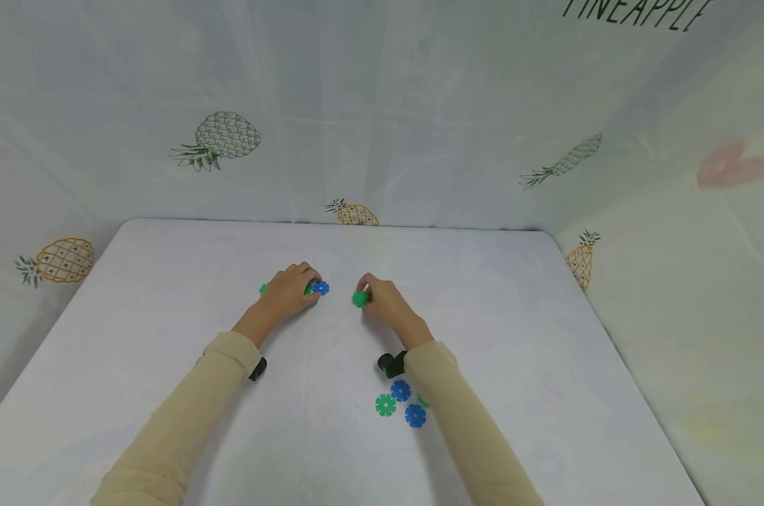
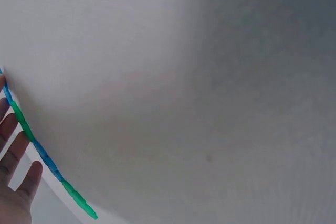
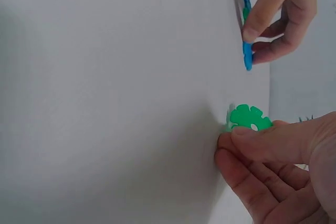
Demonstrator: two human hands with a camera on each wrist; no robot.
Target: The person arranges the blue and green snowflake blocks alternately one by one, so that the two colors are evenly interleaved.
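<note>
My left hand (image 1: pixel 287 292) pinches the end disc of a row of joined notched plastic discs (image 2: pixel 47 161), alternating blue and green. Its blue end disc (image 1: pixel 321 288) points toward my right hand, and a green disc (image 1: pixel 263 288) shows at the far left end; the hand covers much of the middle from above. In the right wrist view, thumb and fingers grip the row near the blue end (image 3: pixel 248 59). Between thumb and fingertips my right hand (image 1: pixel 388 306) holds a single green notched disc (image 3: pixel 249 117), a short gap away from the row.
Loose discs lie on the white table (image 1: pixel 495 393) by the right forearm: a blue one (image 1: pixel 400 391), another blue one (image 1: pixel 415 415), a green one (image 1: pixel 385 405), and a green one (image 1: pixel 422 401) partly behind the sleeve. A black wrist device (image 1: pixel 391 365) sits at the right cuff.
</note>
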